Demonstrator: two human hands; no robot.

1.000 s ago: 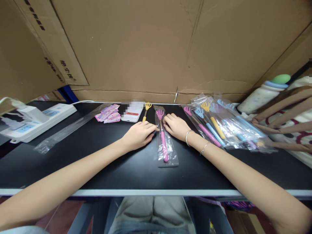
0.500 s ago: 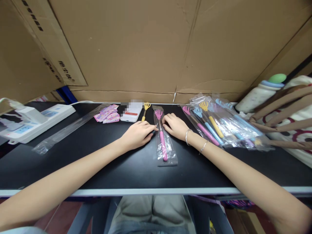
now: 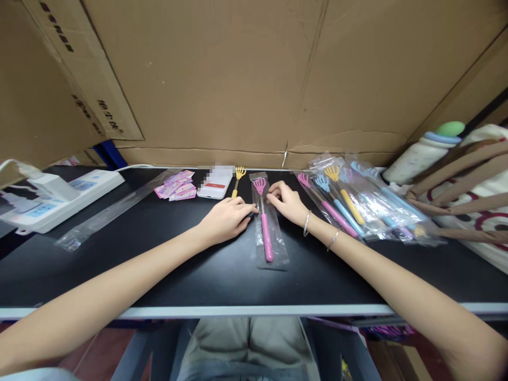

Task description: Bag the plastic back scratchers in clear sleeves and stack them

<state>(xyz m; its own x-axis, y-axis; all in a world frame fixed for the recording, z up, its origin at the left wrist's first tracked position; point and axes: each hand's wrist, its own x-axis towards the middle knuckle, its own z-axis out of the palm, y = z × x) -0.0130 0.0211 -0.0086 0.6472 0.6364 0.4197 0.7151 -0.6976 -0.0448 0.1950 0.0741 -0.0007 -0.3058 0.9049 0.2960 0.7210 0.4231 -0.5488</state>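
The pink back scratcher (image 3: 265, 227) lies in its clear sleeve (image 3: 281, 256) on the black tabletop (image 3: 190, 280), between your hands, claw end away from you. Your left hand (image 3: 227, 218) rests palm down with fingers loosely bent, its index fingertip at the sleeve's left edge; you cannot tell whether it presses or pinches the plastic. Your right hand (image 3: 289, 205) is curled narrow, thumb and index fingertip close together at the opposite edge; whether they grip the film cannot be made out. Just beyond your left hand, a yellow scratcher (image 3: 240, 173) runs back beside the phone (image 3: 215, 185), with pink patterned cards (image 3: 175, 186) further left. On your right lies a group of bagged scratchers (image 3: 349, 203), then a bottle (image 3: 420, 159) leaning near the fabric bag (image 3: 472, 185).
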